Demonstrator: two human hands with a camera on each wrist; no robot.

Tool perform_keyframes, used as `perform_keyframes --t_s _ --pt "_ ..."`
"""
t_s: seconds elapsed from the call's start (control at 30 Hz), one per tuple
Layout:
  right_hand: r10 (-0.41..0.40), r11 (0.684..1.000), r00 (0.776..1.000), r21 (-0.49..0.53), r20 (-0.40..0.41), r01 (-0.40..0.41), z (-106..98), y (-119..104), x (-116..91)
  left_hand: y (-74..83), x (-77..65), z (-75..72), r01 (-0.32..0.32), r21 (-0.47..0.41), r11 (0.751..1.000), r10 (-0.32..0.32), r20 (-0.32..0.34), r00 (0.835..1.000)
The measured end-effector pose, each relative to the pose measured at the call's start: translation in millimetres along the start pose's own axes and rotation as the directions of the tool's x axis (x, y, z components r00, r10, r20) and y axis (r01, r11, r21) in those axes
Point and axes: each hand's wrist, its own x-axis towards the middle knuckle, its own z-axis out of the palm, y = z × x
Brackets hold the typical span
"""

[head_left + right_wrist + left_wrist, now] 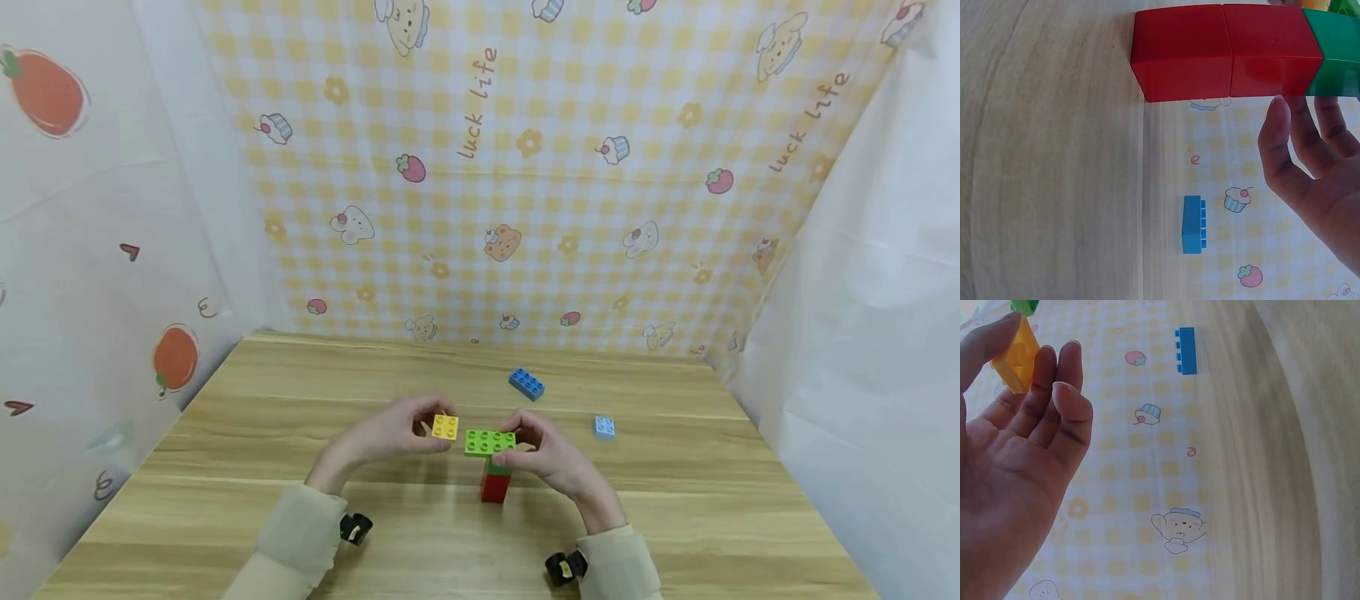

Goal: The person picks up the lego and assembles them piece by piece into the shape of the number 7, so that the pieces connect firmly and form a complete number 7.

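My left hand [401, 427] pinches a square yellow brick [445, 427] between thumb and fingers. In the left wrist view, the hollow underside of the yellow brick [1021, 356] shows. A flat-lying light green brick [480, 443] tops an upright stack; its right part sits between the thumb and fingers of my right hand [553, 457]. Under it comes a darker green brick [1340, 56], then two red bricks [1188, 56] down to the table. The yellow brick is held just left of the light green one, with a small gap between them in the head view.
On the wooden table [675, 500], a long blue brick [527, 384] lies beyond the stack. A small light blue brick [604, 427] sits to the right of my right hand. A checked cloth [525, 192] hangs along the back, with pale cloths at both sides.
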Motion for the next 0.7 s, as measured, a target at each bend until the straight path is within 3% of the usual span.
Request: perform_keyframes --t_s 0.5,0.7 --pt "-0.019 0.999 1.0 -0.027 -0.004 0.019 -2 1 -1 -1.2 -1.6 22.0 -0.005 -0.151 0.988 0.005 -0.002 1.0" --pt "-0.01 1.0 1.0 -0.019 -0.013 0.01 0 0 1 -5.8 -2.4 27.0 -0.037 -0.225 0.974 0.028 -0.042 0.999"
